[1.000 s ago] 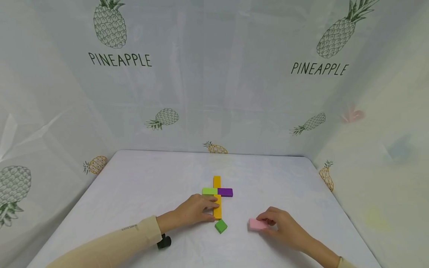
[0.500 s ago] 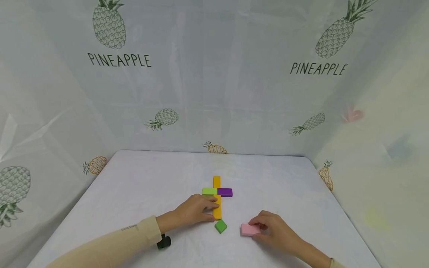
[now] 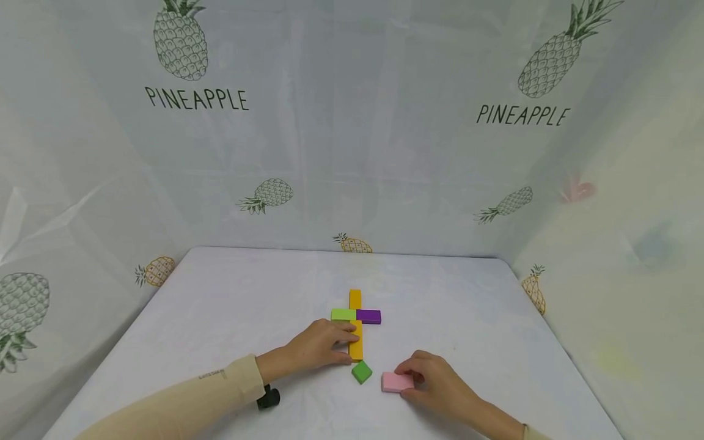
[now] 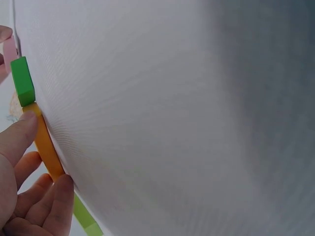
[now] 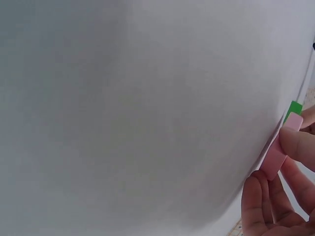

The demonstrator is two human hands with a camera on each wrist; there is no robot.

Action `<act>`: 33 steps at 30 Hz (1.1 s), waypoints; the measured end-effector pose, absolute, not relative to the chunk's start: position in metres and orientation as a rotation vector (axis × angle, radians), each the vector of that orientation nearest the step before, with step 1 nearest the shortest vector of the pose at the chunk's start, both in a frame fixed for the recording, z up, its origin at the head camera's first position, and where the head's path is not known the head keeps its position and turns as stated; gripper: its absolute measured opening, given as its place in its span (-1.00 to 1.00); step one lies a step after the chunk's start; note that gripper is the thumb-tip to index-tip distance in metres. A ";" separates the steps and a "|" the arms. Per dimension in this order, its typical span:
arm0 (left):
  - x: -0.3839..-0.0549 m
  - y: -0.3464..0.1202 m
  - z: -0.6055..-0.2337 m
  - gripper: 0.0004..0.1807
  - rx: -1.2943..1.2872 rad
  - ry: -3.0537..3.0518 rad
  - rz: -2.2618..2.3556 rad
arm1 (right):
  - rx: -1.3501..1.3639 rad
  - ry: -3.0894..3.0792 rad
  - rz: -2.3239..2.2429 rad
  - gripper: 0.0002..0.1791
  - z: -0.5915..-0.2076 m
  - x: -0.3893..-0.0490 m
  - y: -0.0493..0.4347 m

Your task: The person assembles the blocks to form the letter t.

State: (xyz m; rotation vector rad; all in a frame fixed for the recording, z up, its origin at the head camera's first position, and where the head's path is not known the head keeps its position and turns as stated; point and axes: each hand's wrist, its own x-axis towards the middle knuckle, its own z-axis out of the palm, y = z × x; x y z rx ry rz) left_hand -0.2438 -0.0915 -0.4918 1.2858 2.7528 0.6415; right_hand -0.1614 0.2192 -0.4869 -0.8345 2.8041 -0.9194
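Note:
In the head view my right hand (image 3: 437, 385) pinches a pink block (image 3: 397, 382) low at the table, right of a green block (image 3: 362, 372) that is turned cornerwise. My left hand (image 3: 321, 344) holds the near yellow block (image 3: 356, 342); in the left wrist view its thumb (image 4: 27, 128) sits at one end and the fingertips (image 4: 64, 184) further along the side. Beyond lie a lime green block (image 3: 343, 315) and a purple block (image 3: 368, 316), side by side, with another yellow block (image 3: 355, 298) behind them. Together these blocks form a cross shape.
A small black object (image 3: 268, 397) lies partly hidden by the left sleeve (image 3: 242, 379). The white-covered table (image 3: 264, 275) ends at a pineapple-printed curtain (image 3: 352, 153) at the back and sides.
My right hand has moved left and slightly nearer the body with the pink block, bringing it closer to the green block. The left hand stays on the yellow block.

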 end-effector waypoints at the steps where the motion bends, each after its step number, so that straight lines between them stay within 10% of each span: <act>1: -0.244 -0.091 -0.492 -0.49 1.287 2.752 0.644 | -0.825 2.804 -0.913 -0.71 -0.487 -0.162 0.217; 33: -0.243 -0.092 -0.493 -0.48 1.304 2.751 0.656 | -1.017 2.850 -0.935 -0.69 -0.491 -0.164 0.201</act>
